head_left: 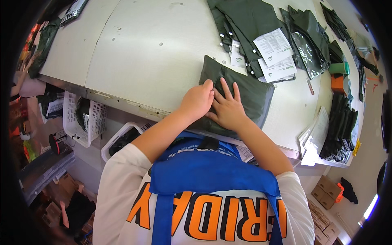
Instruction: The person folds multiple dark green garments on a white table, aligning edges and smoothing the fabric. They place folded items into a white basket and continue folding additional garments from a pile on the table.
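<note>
- Surface (155, 53): pale, wide; dark green garments (253, 20) and leaflets (272, 47) at far end.
- Left hand (199, 100), right hand (228, 108): flat, fingers spread, pressing folded green bag (253, 96).
- Below edge: 2 white baskets (81, 118).

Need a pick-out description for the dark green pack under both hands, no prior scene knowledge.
On the pale worktable, look at the near edge in front of the person. The folded dark green pack lies there alone, with the left hand and right hand pressed flat on it. Unlike the green stacks behind, it carries no white paper sheet.
</note>
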`<state>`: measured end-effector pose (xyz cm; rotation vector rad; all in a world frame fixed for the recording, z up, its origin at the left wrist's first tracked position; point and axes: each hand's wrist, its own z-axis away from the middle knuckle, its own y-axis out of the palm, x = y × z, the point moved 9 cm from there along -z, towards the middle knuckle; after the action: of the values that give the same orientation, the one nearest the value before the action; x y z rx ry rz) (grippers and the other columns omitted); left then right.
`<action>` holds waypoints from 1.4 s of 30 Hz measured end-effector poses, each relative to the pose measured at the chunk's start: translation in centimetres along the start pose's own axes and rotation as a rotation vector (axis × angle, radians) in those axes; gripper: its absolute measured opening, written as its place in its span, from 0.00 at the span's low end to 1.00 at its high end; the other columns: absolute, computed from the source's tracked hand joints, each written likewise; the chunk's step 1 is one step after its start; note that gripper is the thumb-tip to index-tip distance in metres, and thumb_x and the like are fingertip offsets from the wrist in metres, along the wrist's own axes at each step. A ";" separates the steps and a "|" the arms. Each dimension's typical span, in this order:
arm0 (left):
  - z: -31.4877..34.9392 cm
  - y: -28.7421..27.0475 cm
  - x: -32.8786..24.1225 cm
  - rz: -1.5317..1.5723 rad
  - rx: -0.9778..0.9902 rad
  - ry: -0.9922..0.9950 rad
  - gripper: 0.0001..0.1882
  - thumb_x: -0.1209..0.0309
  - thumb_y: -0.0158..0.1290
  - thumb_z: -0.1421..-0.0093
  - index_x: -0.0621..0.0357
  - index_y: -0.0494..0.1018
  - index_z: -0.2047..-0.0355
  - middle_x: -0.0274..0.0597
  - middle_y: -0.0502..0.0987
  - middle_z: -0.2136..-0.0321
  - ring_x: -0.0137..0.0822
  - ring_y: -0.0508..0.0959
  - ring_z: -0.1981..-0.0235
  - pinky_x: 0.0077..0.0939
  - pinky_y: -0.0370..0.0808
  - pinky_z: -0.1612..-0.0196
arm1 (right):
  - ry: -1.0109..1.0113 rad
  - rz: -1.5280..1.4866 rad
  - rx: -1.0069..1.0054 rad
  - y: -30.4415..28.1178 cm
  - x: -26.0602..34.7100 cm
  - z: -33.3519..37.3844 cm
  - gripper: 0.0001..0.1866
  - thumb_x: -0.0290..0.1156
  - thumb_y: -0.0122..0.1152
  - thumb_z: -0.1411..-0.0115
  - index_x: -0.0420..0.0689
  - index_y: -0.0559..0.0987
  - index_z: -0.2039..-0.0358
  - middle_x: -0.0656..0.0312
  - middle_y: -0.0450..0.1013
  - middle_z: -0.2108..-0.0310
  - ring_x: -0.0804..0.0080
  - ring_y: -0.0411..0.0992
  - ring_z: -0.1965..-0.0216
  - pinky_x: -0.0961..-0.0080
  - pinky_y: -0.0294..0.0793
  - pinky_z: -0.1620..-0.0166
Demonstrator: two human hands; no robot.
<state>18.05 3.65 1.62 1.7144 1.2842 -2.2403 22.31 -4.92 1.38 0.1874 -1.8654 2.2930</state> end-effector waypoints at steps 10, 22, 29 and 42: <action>-0.6 0.7 2.4 0.001 0.010 -0.086 0.07 0.72 0.52 0.43 0.61 0.65 0.70 0.55 0.73 0.81 0.57 0.75 0.75 0.44 0.69 0.72 | 0.238 -0.954 -0.489 -2.3 -7.1 3.6 0.15 0.20 0.55 0.46 0.45 0.79 0.58 0.57 0.71 0.47 0.56 0.66 0.44 0.58 0.61 0.43; -2.9 3.8 -0.1 -0.087 0.095 0.048 0.06 0.74 0.48 0.43 0.62 0.63 0.72 0.57 0.74 0.79 0.56 0.75 0.77 0.46 0.70 0.73 | 0.046 -0.252 -0.382 -0.1 -3.8 0.5 0.12 0.32 0.64 0.54 0.49 0.81 0.66 0.68 0.74 0.51 0.61 0.60 0.38 0.60 0.57 0.42; -3.6 6.2 2.2 0.199 0.321 -0.304 0.09 0.73 0.46 0.37 0.67 0.64 0.71 0.47 0.73 0.85 0.35 0.76 0.87 0.29 0.74 0.85 | 0.239 -0.879 -0.646 -0.5 -7.5 2.1 0.13 0.21 0.63 0.52 0.43 0.80 0.64 0.58 0.76 0.56 0.54 0.67 0.44 0.62 0.66 0.45; -4.6 6.5 2.6 0.119 0.335 -0.259 0.09 0.74 0.45 0.40 0.71 0.67 0.73 0.57 0.75 0.84 0.46 0.78 0.86 0.36 0.77 0.76 | -0.094 -0.155 -0.435 -0.1 5.2 4.3 0.09 0.35 0.64 0.58 0.51 0.71 0.80 0.68 0.61 0.78 0.70 0.64 0.71 0.72 0.58 0.68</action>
<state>23.82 3.30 -4.45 1.4684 0.7688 -2.6106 17.21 -8.83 3.46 0.3660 -2.2521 1.7560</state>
